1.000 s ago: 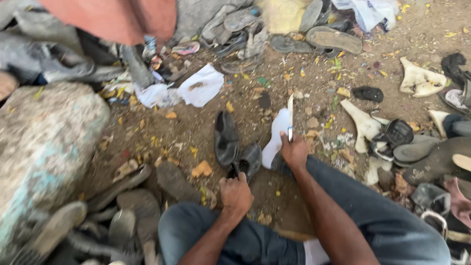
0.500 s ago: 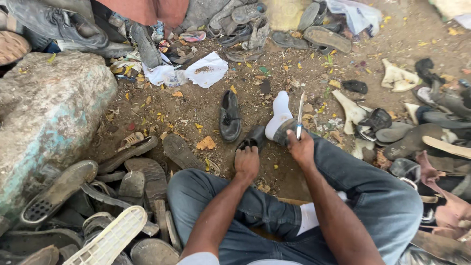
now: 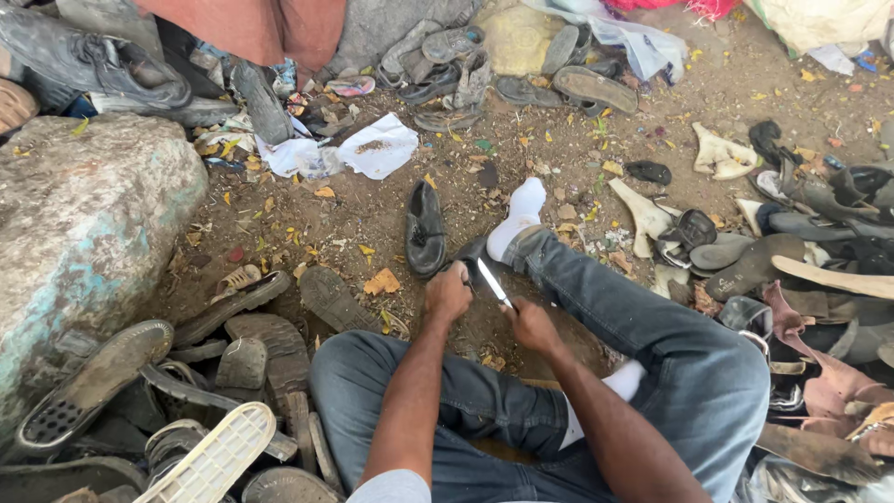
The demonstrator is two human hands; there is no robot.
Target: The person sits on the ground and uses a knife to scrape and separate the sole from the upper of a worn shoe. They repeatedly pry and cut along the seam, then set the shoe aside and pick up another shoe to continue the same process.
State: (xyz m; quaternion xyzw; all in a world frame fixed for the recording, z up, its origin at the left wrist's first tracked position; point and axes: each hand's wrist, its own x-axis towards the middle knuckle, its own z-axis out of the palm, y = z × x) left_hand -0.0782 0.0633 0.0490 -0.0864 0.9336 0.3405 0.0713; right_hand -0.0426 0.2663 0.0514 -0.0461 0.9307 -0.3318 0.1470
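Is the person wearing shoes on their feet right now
No, the outstretched foot shows only a white sock, and the black shoe lies on the dirt beside it.

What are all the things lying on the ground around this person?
knife: one, silvery blade, held in the right hand over the dark piece
dark shoe piece: one, black, under the left hand
black shoe: one, upright on the dirt, just left of the hands
big rock: one, grey with blue patches, at left
worn soles: many, brown and grey, heaped at lower left
white paper: one crumpled sheet, above the black shoe
old shoes and sandals: many, dark and cream, piled at right
white sock: one, on the outstretched foot
jeans: blue-grey, on the crossed legs
left hand: fingers closed on the dark piece
right hand: grips the knife
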